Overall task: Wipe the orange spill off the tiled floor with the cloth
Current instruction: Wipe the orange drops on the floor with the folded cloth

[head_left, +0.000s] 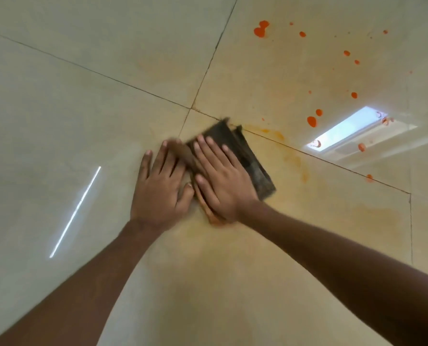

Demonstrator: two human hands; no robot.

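I see the dark folded cloth lying flat mid-frame on the tiled floor; orange spill drops dot the upper right.

Bright window reflection and thin light streak

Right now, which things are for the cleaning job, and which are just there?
For the job: cloth; right hand, pressing flat on it; left hand, flat beside it; orange drops; orange smear; floor.

Just there: window reflection; light streak. Both only shine on the floor.
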